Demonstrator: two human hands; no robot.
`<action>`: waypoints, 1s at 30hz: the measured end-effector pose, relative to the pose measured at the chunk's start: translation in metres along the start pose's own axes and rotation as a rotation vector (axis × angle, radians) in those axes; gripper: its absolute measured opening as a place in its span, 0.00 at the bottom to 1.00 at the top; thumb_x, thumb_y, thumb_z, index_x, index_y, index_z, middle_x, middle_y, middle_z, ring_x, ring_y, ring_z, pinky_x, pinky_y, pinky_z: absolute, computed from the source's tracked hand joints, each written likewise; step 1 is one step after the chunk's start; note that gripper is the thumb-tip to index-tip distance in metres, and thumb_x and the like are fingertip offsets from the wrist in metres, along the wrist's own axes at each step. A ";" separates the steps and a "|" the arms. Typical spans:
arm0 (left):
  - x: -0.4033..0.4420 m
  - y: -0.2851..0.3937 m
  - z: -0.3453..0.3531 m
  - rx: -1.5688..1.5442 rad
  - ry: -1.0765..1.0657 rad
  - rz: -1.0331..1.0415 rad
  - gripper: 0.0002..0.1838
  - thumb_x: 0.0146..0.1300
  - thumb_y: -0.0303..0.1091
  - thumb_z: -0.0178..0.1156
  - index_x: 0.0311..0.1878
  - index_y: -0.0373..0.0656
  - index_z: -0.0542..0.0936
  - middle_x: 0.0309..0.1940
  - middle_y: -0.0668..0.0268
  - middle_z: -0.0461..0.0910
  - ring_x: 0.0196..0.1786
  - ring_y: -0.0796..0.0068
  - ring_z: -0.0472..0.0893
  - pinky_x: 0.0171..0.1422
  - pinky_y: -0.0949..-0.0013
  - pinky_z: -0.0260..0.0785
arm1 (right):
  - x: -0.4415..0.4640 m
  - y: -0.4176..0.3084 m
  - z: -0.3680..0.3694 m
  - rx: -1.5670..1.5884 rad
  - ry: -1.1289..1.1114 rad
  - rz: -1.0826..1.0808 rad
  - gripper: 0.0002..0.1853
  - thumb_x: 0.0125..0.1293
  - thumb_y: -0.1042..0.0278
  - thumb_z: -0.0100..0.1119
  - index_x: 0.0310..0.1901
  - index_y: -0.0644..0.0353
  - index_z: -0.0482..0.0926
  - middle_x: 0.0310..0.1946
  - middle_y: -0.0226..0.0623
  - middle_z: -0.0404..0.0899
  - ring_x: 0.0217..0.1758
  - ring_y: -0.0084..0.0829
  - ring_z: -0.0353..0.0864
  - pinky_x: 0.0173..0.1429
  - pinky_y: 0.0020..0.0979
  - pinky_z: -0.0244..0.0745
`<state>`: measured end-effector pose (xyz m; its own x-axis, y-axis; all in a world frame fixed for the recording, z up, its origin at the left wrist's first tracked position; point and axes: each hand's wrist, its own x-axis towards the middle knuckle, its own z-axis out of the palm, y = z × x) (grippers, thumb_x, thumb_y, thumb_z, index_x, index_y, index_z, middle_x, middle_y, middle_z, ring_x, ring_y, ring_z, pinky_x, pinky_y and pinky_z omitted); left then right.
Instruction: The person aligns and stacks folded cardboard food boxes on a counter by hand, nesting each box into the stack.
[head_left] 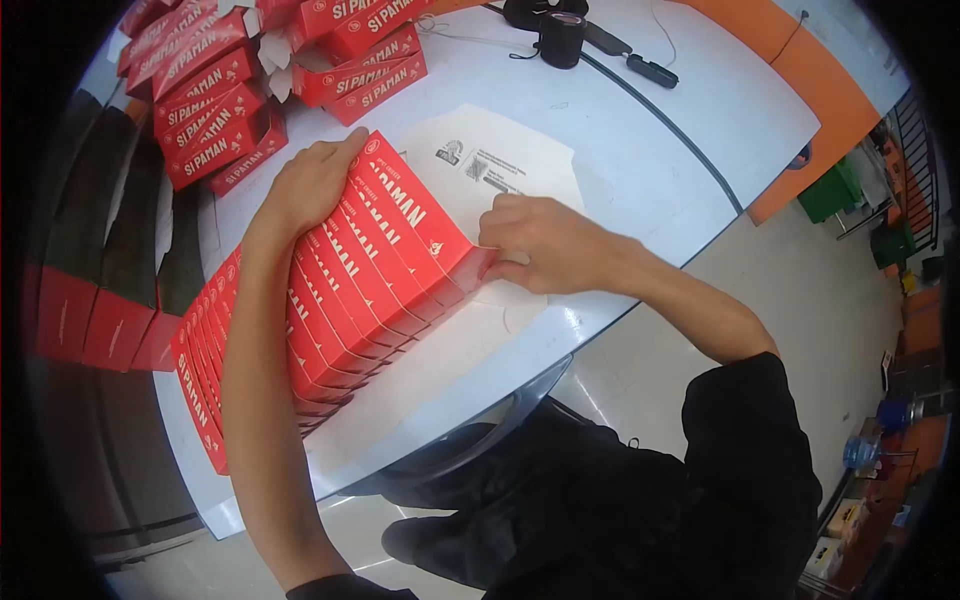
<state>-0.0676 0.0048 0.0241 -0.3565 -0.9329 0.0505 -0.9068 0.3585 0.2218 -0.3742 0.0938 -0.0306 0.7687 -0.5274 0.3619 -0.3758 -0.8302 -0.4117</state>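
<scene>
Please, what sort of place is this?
Probably a packing workplace: there is a row of matching red boxes, more red cartons heaped nearby, and a white table.

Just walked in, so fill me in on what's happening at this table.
A person is handling a row of red boxes marked SI PAMAN, set close together on the table. The left hand lies against the row's far side, while the right hand is at a corner of the end box. A printed white sheet lies beside the row, and more red boxes are piled farther back.
</scene>
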 end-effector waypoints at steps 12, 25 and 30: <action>0.005 -0.009 0.007 -0.037 -0.001 0.025 0.28 0.83 0.49 0.36 0.77 0.54 0.73 0.68 0.48 0.79 0.69 0.46 0.77 0.75 0.55 0.66 | -0.015 -0.029 0.047 0.380 -0.024 0.246 0.12 0.70 0.78 0.61 0.53 0.66 0.80 0.46 0.47 0.84 0.46 0.45 0.85 0.50 0.41 0.80; -0.011 0.027 -0.010 -0.466 0.010 0.087 0.28 0.85 0.52 0.40 0.75 0.46 0.74 0.62 0.54 0.82 0.67 0.65 0.79 0.75 0.66 0.64 | -0.019 -0.015 0.052 0.442 0.024 0.151 0.07 0.72 0.74 0.62 0.43 0.68 0.74 0.38 0.50 0.76 0.41 0.50 0.80 0.47 0.45 0.74; -0.011 0.032 -0.013 -0.447 -0.018 0.055 0.26 0.86 0.52 0.38 0.61 0.43 0.79 0.52 0.54 0.84 0.55 0.65 0.84 0.67 0.66 0.69 | -0.021 -0.016 0.052 0.440 -0.002 0.170 0.09 0.76 0.72 0.60 0.42 0.68 0.71 0.38 0.49 0.74 0.43 0.53 0.77 0.47 0.47 0.71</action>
<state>-0.0894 0.0260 0.0437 -0.4086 -0.9109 0.0581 -0.7015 0.3541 0.6185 -0.3573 0.1272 -0.0747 0.7161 -0.6487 0.2575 -0.2417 -0.5766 -0.7804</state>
